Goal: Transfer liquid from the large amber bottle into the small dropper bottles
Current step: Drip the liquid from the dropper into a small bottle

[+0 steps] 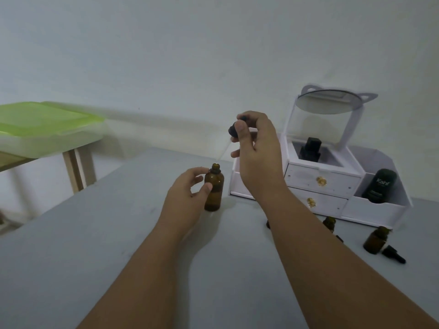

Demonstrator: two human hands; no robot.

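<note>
The large amber bottle (213, 188) stands upright and uncapped on the grey table (95, 245). My left hand (187, 193) holds its side between thumb and fingers. Above it, my right hand (256, 148) pinches a black dropper cap (234, 129), whose thin glass pipette (223, 153) slants down toward the bottle's mouth. To the right stand small amber dropper bottles, one (376, 241) open with a loose black dropper cap (393, 254) lying next to it, another (329, 223) behind my right forearm.
A white drawer organiser (320, 184) with a round mirror (330, 102) stands at the back right, holding a black bottle (310, 148) and a dark Kahf container (380, 186). A green-lidded box (47, 124) sits on a wooden table to the left.
</note>
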